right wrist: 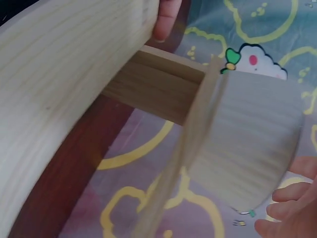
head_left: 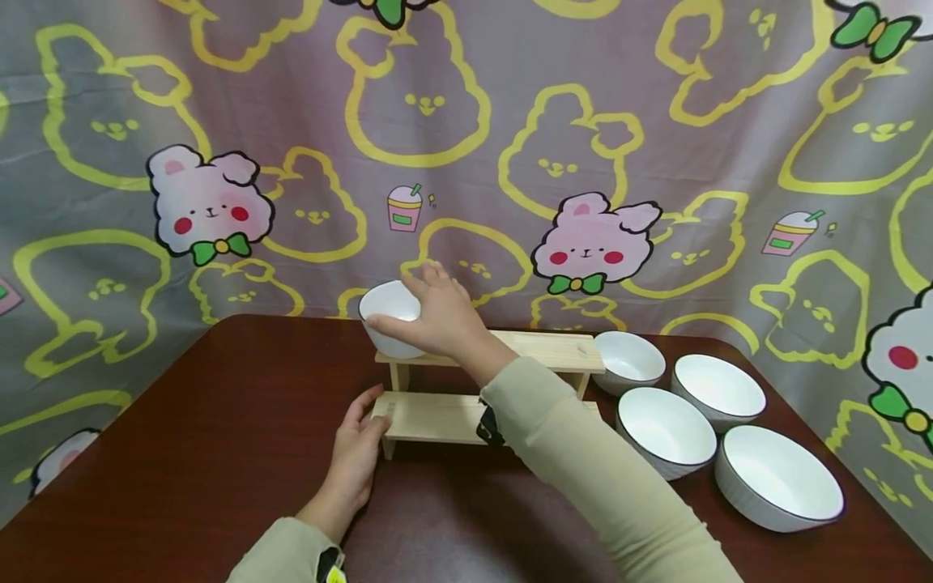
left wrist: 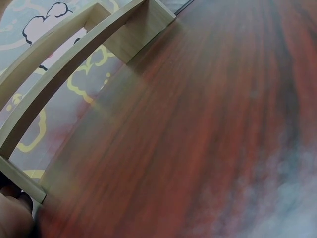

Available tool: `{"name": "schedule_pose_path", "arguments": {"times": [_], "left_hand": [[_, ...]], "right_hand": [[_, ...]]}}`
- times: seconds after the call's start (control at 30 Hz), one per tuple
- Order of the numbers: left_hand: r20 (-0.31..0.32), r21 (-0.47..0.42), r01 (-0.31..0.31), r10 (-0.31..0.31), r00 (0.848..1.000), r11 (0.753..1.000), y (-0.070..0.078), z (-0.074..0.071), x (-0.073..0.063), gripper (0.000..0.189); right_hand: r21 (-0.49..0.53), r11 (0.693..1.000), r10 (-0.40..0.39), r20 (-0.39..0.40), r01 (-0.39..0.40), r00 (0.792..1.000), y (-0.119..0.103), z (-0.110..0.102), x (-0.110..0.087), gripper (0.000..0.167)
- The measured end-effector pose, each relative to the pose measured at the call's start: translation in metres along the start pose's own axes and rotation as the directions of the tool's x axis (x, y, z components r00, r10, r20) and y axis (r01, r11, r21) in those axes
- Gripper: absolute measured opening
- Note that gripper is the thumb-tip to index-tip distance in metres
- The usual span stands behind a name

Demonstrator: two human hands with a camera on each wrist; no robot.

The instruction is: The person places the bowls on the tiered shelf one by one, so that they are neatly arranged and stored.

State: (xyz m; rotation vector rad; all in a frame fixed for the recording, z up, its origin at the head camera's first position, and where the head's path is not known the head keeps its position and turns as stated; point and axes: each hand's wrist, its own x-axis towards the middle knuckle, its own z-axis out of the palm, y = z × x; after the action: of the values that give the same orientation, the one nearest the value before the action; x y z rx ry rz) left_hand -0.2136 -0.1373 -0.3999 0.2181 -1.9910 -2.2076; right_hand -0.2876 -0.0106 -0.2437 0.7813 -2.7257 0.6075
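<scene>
In the head view we see the whole arrangement: a two-tier wooden rack on a dark red-brown table, with a white bowl at the left end of its upper board. Our right hand is at this bowl, thumb stretched across its near side, fingers loosely spread rather than closed round it. Our left hand grips the left end of the lower board, thumb on top. Only here do we find the four dark-rimmed bowls beside the rack's right end, before a rabbit-patterned curtain.

The right wrist view adds the bowl's outer wall, with our right fingertips by its rim; we cannot tell whether they press it. The left wrist view shows the rack's underside and end supports, which the head view mostly lacks.

Our right sleeve covers part of the lower board. Our left hand is cut off at the left wrist view's corner, and the bowl is blurred in the right wrist view.
</scene>
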Motion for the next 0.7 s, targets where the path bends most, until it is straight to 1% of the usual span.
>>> {"name": "schedule_pose_path", "arguments": {"times": [0.13, 0.33, 0.53, 0.7], "left_hand": [[0.012, -0.012, 0.0, 0.0, 1.0, 1.0, 0.0, 0.001, 0.0, 0.051], [0.015, -0.02, -0.008, 0.008, 1.0, 1.0, 0.0, 0.001, 0.001, 0.052], [-0.004, -0.008, -0.002, 0.002, 1.0, 1.0, 0.0, 0.001, 0.001, 0.052], [-0.008, -0.003, -0.001, 0.001, 1.0, 1.0, 0.0, 0.002, 0.0, 0.051]], "right_hand": [[0.028, 0.999, -0.018, -0.011, 0.019, 1.0, -0.003, -0.009, -0.006, 0.083], [0.12, 0.993, 0.003, -0.013, -0.001, 1.0, -0.002, -0.023, -0.019, 0.078], [0.18, 0.984, 0.005, -0.026, 0.0, 1.0, 0.012, -0.035, -0.031, 0.075], [0.21, 0.977, 0.046, -0.03, -0.039, 0.998, 0.026, -0.044, -0.041, 0.073]]}}
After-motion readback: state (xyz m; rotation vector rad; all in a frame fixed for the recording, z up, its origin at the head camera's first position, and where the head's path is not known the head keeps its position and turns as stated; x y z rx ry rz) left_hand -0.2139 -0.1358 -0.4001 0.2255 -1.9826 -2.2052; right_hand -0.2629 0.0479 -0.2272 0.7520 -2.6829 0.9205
